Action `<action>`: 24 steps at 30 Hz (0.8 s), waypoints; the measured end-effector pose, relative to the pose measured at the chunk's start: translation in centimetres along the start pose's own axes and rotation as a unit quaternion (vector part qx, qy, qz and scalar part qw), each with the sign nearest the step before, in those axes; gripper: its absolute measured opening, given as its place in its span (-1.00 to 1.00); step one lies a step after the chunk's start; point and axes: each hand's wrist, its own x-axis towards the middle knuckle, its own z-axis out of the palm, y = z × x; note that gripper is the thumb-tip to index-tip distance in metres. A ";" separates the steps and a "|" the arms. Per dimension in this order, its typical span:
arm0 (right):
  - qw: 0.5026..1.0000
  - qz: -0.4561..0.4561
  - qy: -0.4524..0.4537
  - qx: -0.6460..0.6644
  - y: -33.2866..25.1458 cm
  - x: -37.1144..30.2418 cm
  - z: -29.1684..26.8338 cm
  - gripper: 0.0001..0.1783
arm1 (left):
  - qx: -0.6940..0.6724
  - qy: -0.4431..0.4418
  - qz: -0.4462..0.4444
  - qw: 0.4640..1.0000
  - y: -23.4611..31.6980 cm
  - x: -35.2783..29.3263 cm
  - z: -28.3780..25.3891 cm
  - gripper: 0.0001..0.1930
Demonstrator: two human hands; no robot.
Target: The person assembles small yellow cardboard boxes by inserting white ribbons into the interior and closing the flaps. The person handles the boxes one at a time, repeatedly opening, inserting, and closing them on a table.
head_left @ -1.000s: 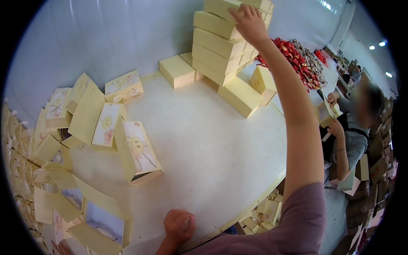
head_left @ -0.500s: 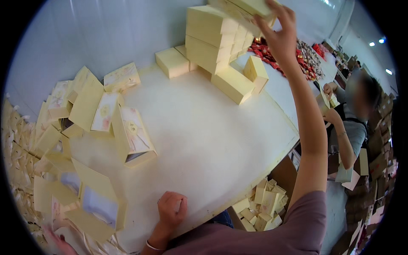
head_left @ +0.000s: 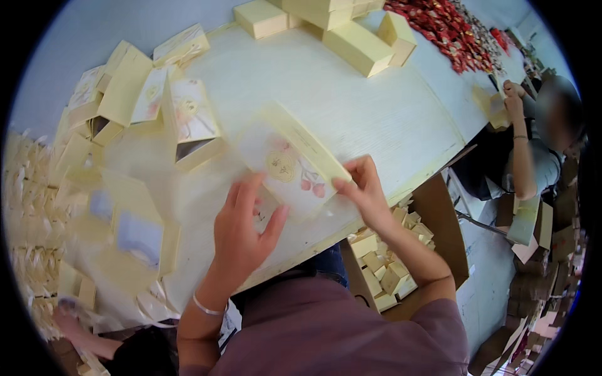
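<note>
A cream gift box with a floral print and a round gold emblem is in front of me, slightly blurred. My right hand pinches its right-hand end between thumb and fingers. Beside the box's near left side, my left hand is open, thumb and fingers spread; whether its fingertips touch the box is unclear. To the left, an open-ended floral box stands tilted among several similar boxes. Nearer, an open box shows a pale blue inside.
Closed cream boxes are stacked at the back. Red wrapped packets lie behind them. A carton of small cream boxes stands below the table's right edge. One co-worker is at right; another person's hand shows lower left.
My right hand has come down from the stack at the back, and a box is now before me. My left hand has opened from a curled shape and moved to the box. The view has tilted downward.
</note>
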 end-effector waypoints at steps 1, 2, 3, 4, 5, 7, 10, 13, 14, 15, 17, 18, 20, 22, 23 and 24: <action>0.997 -0.043 0.004 -0.059 0.9 -1.3 0.9 -0.62 | 0.063 0.004 0.040 0.997 -0.6 0.7 0.3 -0.50; 0.995 -0.021 -0.027 -0.098 1.4 -2.2 1.3 -0.60 | 0.126 0.006 0.081 0.989 -1.0 1.5 0.5 -0.44; 0.989 -0.001 -0.063 -0.133 1.5 -3.0 1.6 -0.59 | 0.160 -0.040 0.043 0.985 -0.8 2.0 0.3 -0.41; 0.980 0.017 -0.092 -0.173 1.5 -3.5 1.7 -0.57 | 0.185 -0.086 0.009 0.979 -0.3 2.6 0.5 -0.39; 0.954 -0.097 -0.050 -0.281 1.5 -3.6 2.4 -0.55 | 0.208 -0.133 -0.025 0.969 0.1 3.1 0.7 -0.36; 0.817 -0.320 0.041 -0.479 1.0 -3.6 3.3 -0.51 | 0.326 -0.150 -0.022 0.933 0.8 4.3 1.7 -0.31; 0.812 -0.373 0.004 -0.449 2.0 -3.1 3.4 -0.46 | 0.359 -0.207 -0.044 0.909 1.8 6.1 2.6 -0.27; 0.815 -0.393 -0.041 -0.424 2.7 -3.1 3.7 -0.46 | 0.375 -0.216 -0.037 0.901 1.9 6.2 2.9 -0.28; 0.818 -0.387 -0.043 -0.423 2.8 -3.3 3.7 -0.46 | 0.387 -0.208 -0.027 0.898 1.7 6.1 2.9 -0.28; 0.822 -0.385 -0.043 -0.418 2.8 -3.2 3.8 -0.46 | 0.313 -0.187 -0.009 0.931 1.6 6.3 2.3 -0.29; 0.819 -0.377 -0.031 -0.431 3.1 -3.1 3.1 -0.46 | 0.156 -0.142 0.034 0.977 0.9 6.8 0.0 -0.30; 0.817 -0.375 -0.026 -0.437 3.1 -3.0 2.6 -0.46 | 0.028 -0.146 -0.051 0.988 0.7 6.7 -1.6 -0.33; 0.792 -0.380 -0.025 -0.478 2.1 -2.9 1.9 -0.46 | -0.228 -0.146 -0.211 0.939 0.1 6.5 -4.8 -0.38; 0.770 -0.375 -0.016 -0.516 0.5 -3.1 2.6 -0.50 | -0.306 -0.136 -0.256 0.907 -2.1 4.8 -5.5 -0.42; 0.753 -0.384 -0.017 -0.534 0.2 -3.0 2.8 -0.52 | -0.346 -0.133 -0.278 0.886 -3.1 3.9 -5.2 -0.44; 0.734 -0.394 -0.020 -0.553 0.0 -2.7 3.0 -0.53 | -0.372 -0.119 -0.297 0.871 -4.0 3.0 -4.7 -0.47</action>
